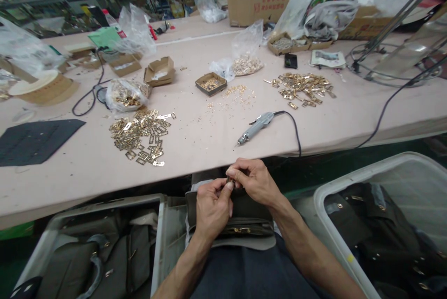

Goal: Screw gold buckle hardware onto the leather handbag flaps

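A dark olive bag (256,213) lies across my lap, with a gold zip pull on its front and a pale grey flap edge. Over its top edge, my left hand (213,203) and my right hand (256,180) meet, thumbs and fingers pinched together. Between the fingertips shows a small gold-coloured metal fitting (230,179), mostly covered by the fingers. Whether it is joined to the bag I cannot tell. On the table just beyond my hands rests a grey electric screwdriver (256,127), its bit pointing left and toward me.
Gold rectangular plates (143,136) are heaped on the left; gold clasp parts (303,88) lie on the right. A small box (211,84) holds tiny parts, some scattered beside it. Bins of dark bags flank me: a left bin (161,238) and a right bin (319,192).
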The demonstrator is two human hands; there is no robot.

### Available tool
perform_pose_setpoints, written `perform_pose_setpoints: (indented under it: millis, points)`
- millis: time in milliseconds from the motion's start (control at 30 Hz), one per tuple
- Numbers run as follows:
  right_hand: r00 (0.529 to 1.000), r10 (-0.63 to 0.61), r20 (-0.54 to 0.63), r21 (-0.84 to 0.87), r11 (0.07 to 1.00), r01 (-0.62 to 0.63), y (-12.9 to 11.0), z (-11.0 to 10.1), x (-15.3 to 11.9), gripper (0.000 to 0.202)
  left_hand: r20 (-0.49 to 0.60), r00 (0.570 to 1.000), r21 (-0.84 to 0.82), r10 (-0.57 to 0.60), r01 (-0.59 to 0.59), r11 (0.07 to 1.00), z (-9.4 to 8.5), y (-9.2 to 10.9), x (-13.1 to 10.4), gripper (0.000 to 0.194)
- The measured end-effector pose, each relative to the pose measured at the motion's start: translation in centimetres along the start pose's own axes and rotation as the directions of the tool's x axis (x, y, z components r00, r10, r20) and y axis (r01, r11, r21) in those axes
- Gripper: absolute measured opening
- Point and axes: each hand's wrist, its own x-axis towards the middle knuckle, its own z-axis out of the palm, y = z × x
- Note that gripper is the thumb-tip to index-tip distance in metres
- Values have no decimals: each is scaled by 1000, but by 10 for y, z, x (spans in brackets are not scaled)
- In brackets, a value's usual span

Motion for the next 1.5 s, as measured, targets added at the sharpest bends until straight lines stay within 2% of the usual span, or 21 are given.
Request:
perform_pose_setpoints:
  millis: [200,367,467,633,733,800,867,900,1000,1100,1167,1267,1500]
  points:
    - [990,60,-129,-88,994,-71,30,11,1,25,4,998,18,-62,62,998,2,-29,13,34]
    - [994,85,-69,-140,986,-94,39,24,5,19,-28,996,-24,-87,86,996,-7,-41,14,36]
    - [997,52,-54,-174,983,-61,32,36,15,19,-105,990,-125,-88,75,989,-13,-43,12,37]
    - [999,43,-29,-272,961,-50,24,62,36,15,-277,949,-368,-154,44,929,-26,-57,17,40]
    - [999,-8,46,-434,900,28,16,73,59,18,-302,943,-384,-141,15,923,-37,-62,20,37]
    - [988,-135,70,-581,800,150,6,81,85,19,-259,955,-358,-145,45,933,-43,-62,18,35]
    - [958,-263,114,-689,673,267,-6,95,120,16,-213,964,-322,-161,86,943,-45,-59,15,34]
    - [944,-287,161,-721,619,311,-10,105,138,18,-201,965,-306,-167,100,947,-46,-57,12,33]
    - [934,-184,305,-801,481,356,-12,141,191,29,-204,964,-278,-171,110,954,-47,-53,9,31]
    - [928,-24,371,-864,359,354,1,176,228,37,-225,958,-274,-180,115,955,-50,-52,12,30]
    - [923,8,384,-872,332,360,10,193,242,31,-239,952,-263,-189,124,957,-53,-53,14,29]
    - [924,7,381,-867,350,355,18,209,253,20,-246,948,-257,-201,136,957,-55,-54,15,27]
    - [904,-1,427,-833,389,394,13,240,252,20,-229,951,-213,-207,159,964,-51,-54,18,22]
